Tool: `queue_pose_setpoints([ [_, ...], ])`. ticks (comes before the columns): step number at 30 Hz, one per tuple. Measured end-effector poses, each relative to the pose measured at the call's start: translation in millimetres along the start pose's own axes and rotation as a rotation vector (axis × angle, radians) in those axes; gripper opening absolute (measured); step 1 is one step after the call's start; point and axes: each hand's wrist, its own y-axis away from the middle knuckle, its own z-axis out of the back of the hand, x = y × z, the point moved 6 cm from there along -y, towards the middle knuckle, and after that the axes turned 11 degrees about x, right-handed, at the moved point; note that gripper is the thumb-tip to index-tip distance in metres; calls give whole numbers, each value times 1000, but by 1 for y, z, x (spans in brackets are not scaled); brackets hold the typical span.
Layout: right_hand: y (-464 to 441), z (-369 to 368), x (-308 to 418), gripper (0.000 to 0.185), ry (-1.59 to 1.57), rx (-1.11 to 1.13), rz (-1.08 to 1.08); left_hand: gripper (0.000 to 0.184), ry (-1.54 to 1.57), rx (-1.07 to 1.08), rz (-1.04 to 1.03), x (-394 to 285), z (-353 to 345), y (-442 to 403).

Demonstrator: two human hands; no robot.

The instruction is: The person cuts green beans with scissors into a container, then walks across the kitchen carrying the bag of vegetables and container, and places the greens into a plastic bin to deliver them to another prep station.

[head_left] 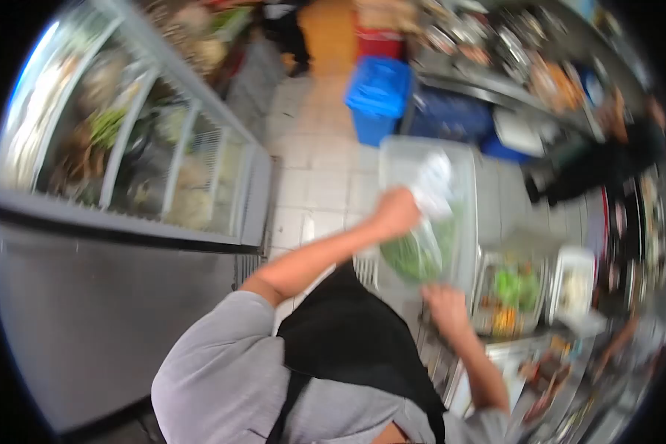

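Note:
A clear plastic bag [427, 248] with leafy greens in its lower part hangs or lies over a large translucent plastic tub [462, 159]. My left hand [398, 213] is closed around the gathered upper part of this bag, with whitish crumpled plastic [435, 177] sticking out past the fingers. My right hand [445, 305] is curled shut near the tub's near edge, just below the bag's bottom. Motion blur hides whether those fingers grip the bag, the rim or something else.
At left stands a glass-fronted fridge [253, 189] stocked with vegetables. A blue lidded bin [377, 96] is beyond the tub. To the right are a container of cut vegetables [516, 288] and a white tub [572, 285]. Another person [607, 159] works at the right counter; one more [288, 33] is far off.

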Motion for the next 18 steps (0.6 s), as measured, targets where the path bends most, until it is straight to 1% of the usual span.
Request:
queue_pose_setpoints([
  [1,-12,8,6,22,-4,12,43,20,-56,128,128,-12,17,2],
  [2,-27,6,9,19,1,44,106,21,-34,101,70,-4,19,2],
  [3,-39,5,14,16,2,81,145,19,-83,163,114,5,22,7],
  [4,-54,7,15,16,29,74,179,23,-79,312,146,16,23,7],
  [5,-73,7,14,15,-7,75,190,27,-75,466,173,26,26,8],
  [7,-109,16,18,14,-28,68,216,33,32,433,78,43,54,15],
  [8,-129,20,19,13,-17,84,195,33,23,408,80,63,70,13],
  [10,-166,29,24,12,33,84,185,40,149,468,52,105,91,15],
  [11,-184,37,24,12,42,82,199,40,146,452,57,121,107,19],
  [13,-220,58,29,12,57,4,270,58,109,47,-103,145,161,30],
  [14,-240,64,29,12,60,5,284,58,106,36,-95,164,165,36],
  [16,-282,78,32,11,57,-22,373,91,-33,-450,279,211,201,54],
  [17,-302,84,32,11,58,-21,385,91,-37,-459,286,219,209,51],
  [18,-324,92,36,12,51,-29,442,98,670,-268,575,253,193,48],
])
